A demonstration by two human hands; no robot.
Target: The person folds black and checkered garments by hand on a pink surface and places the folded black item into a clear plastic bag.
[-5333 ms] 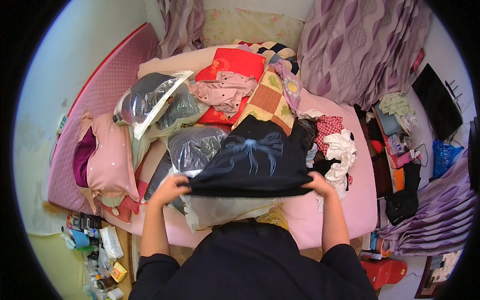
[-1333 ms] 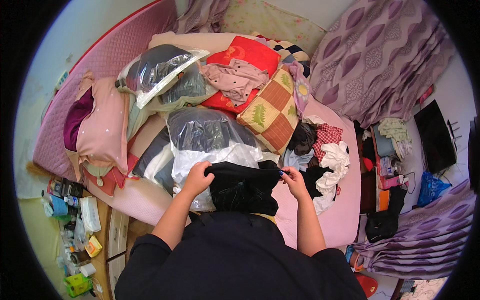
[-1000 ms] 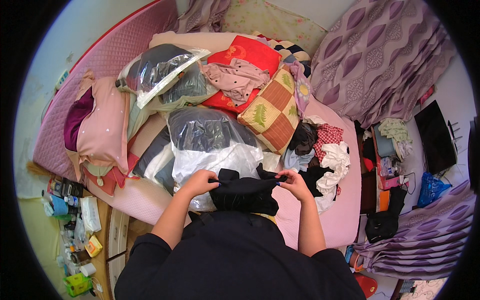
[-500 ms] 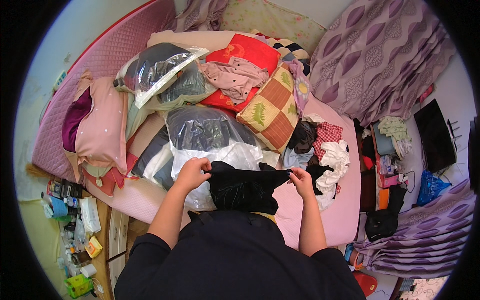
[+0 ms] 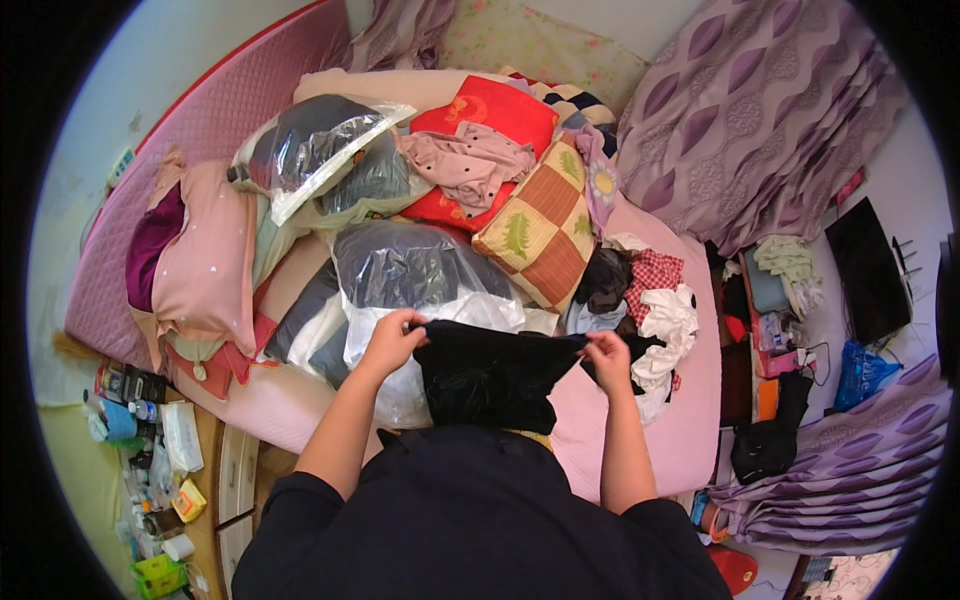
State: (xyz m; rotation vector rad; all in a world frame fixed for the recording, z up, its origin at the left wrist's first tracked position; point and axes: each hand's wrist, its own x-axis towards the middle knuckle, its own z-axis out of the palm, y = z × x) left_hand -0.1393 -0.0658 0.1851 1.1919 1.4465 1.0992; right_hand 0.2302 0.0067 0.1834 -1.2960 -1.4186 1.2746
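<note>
Between my two hands a black garment [image 5: 488,380] is spread out in front of my body; its exact kind does not show. My left hand [image 5: 398,342] pinches its upper left corner, and the upper right corner is gripped in my right hand [image 5: 607,358]. The lower part of the cloth hangs down toward my waist, above the near edge of the bed [image 5: 290,405]. Just beyond it lies a clear plastic bag [image 5: 410,265] with dark bedding inside. Close to my right hand is a heap with a crumpled white cloth [image 5: 668,322] and a red checked cloth [image 5: 656,280].
Pillows, including a checked leaf-pattern one [image 5: 540,228] and a pink one [image 5: 210,255], cover the bed with another plastic bag [image 5: 315,150] and a pink dotted garment [image 5: 468,165]. A cluttered bedside cabinet [image 5: 207,465] stands at left; purple curtains [image 5: 740,120] hang at right.
The black garment's upper edge now runs straighter between my hands, and its front looks flatter. My right hand has shifted slightly; both hands keep their hold.
</note>
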